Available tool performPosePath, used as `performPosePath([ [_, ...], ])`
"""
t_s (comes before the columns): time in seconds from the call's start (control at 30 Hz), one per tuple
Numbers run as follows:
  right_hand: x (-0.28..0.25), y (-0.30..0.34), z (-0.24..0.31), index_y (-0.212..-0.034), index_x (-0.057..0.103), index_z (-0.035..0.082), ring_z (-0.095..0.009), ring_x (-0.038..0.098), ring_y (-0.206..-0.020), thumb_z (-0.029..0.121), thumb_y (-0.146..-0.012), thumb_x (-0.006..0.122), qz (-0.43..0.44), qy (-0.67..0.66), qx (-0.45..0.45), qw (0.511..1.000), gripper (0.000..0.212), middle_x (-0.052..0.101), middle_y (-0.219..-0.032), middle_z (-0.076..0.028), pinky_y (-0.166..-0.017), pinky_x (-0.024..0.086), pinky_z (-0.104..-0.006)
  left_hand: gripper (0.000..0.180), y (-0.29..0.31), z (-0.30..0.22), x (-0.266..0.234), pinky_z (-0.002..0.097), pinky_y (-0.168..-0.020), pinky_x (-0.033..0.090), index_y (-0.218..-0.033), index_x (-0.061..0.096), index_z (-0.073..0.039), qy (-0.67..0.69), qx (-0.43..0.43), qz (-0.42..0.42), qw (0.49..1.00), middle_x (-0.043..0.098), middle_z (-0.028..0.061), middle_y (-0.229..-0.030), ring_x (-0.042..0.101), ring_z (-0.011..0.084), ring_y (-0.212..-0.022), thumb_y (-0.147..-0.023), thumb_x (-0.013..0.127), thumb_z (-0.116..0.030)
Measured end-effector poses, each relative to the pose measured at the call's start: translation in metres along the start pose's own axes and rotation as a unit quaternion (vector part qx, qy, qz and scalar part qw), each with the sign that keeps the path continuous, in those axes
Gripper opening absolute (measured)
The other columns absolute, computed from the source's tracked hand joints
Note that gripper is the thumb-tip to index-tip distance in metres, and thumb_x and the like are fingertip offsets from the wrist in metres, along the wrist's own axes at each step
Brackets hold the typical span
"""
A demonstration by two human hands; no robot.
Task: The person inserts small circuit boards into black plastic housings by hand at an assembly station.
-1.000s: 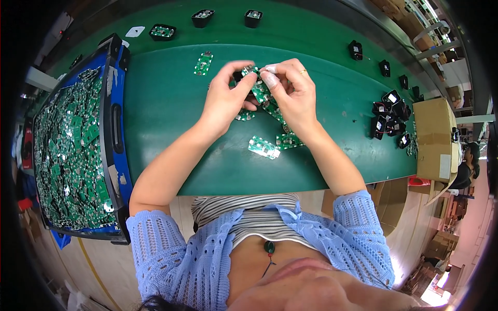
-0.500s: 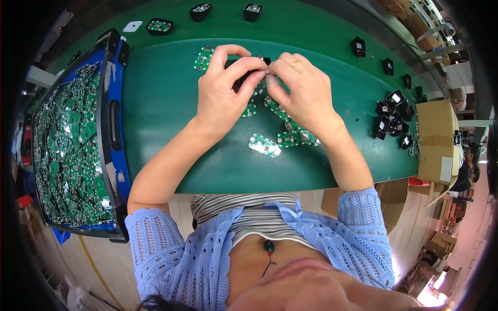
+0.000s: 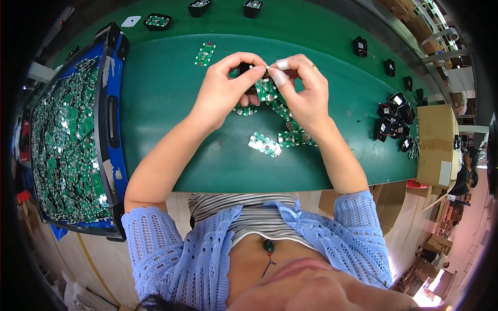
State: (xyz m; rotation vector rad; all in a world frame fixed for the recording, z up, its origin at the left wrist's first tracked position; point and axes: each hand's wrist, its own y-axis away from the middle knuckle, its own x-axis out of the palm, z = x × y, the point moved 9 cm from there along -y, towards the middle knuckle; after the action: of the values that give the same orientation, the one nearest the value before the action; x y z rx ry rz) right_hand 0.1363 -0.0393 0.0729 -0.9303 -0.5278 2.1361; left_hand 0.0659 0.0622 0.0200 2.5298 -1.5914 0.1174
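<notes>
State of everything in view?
Left hand: curled round a partly hidden black case
Right hand: thumb and index bent in at the left fingertips; pinch unclear
Green board under the fingertips: partly covered
Lone board: flat on the table
Blue crate: filled with green boards
Upper-left case: board inside
Cardboard box: standing; open or shut unclear
Black pile: heaped beside box

Bright centre, dark distorted edges

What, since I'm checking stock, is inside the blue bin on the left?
Green printed circuit boards lie heaped inside the blue bin. Only the upper layer shows; whatever lies beneath is covered and cannot be seen.
</notes>
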Motion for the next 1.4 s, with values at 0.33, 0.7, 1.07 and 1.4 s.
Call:
performPosePath([
  [0.33,-0.002,0.001,0.015,-0.079,0.055,0.001,-0.017,0.055,-0.06,0.0,-0.072,0.064,0.048,0.045,-0.075,0.995,0.012,0.056,-0.075,-0.008,-0.052,0.045,-0.0273,0.032,0.003,-0.019,-0.013,0.0186,-0.051,0.043,-0.111,0.051,-0.003,-0.073,0.128,-0.096,0.984,0.052,0.0054,-0.095,0.055,0.0069,-0.063,-0.079,0.057,-0.002],
  [0.7,0.008,0.002,0.04,-0.077,0.052,0.004,-0.023,0.054,-0.069,0.0,-0.066,0.064,0.094,0.178,-0.189,0.961,0.016,0.053,-0.074,-0.006,-0.057,0.046,-0.0321,0.032,0.015,-0.039,-0.004,0.0179,-0.061,0.047,-0.106,0.055,-0.004,-0.215,0.233,-0.103,0.943,0.05,0.0036,-0.097,0.054,0.0076,-0.08,-0.075,0.058,0.002],
  [1.07,0.017,0.005,0.051,-0.076,0.05,0.004,-0.021,0.051,-0.065,0.002,-0.06,0.058,0.143,0.25,-0.243,0.926,0.017,0.047,-0.069,-0.005,-0.057,0.046,-0.0307,0.03,0.017,-0.043,-0.001,0.0247,-0.059,0.05,-0.102,0.056,-0.004,-0.215,0.248,-0.098,0.939,0.052,0.0073,-0.095,0.057,0.0149,-0.071,-0.072,0.061,-0.001],
  [1.4,0.008,-0.01,0.028,-0.077,0.049,0.002,-0.028,0.054,-0.069,0.0,-0.067,0.064,0.142,0.114,-0.094,0.979,0.019,0.051,-0.07,-0.01,-0.057,0.045,-0.036,0.031,0.013,-0.035,0.001,0.0237,-0.067,0.054,-0.106,0.056,-0.003,-0.084,0.213,-0.054,0.972,0.05,0.0072,-0.1,0.057,0.0153,-0.087,-0.075,0.058,0.005],
])
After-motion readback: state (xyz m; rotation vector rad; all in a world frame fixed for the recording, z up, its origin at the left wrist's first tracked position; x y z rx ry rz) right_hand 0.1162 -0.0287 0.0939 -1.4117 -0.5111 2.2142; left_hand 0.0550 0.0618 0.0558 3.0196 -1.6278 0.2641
